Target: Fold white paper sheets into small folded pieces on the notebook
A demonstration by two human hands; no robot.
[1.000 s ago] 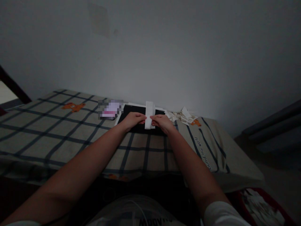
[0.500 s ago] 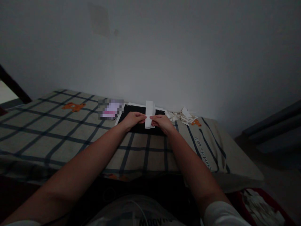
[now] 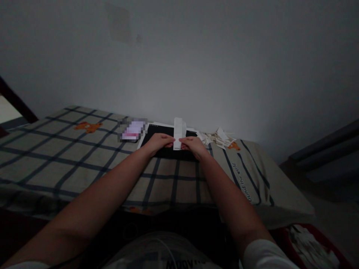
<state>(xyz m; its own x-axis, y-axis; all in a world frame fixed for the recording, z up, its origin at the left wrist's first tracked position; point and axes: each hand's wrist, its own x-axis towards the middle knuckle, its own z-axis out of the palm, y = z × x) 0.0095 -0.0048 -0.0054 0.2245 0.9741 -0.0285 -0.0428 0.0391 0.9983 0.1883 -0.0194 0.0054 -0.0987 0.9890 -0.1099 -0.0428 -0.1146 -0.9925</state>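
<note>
A folded strip of white paper point(image 3: 178, 128) stands lengthwise between my two hands, above a flat black board or folder point(image 3: 160, 129). My left hand point(image 3: 160, 143) pinches the strip's left edge between thumb and fingers. On the opposite edge, my right hand point(image 3: 193, 145) pinches it the same way. Both hands rest low over the black surface, which has white sheets point(image 3: 161, 124) showing beneath its far edge. Just right of my right hand lies a loose pile of pale paper pieces point(image 3: 223, 137).
A checked cloth point(image 3: 112, 164) covers the table, which meets a plain wall point(image 3: 196, 74) at the back. Left of the black board lies a blurred phone-like object point(image 3: 134, 130). At lower right, a red container point(image 3: 305, 233) holds crumpled pale material.
The paper strip has shifted slightly away from me and its lower end sits higher. Both hands hold nearly the same place and grip.
</note>
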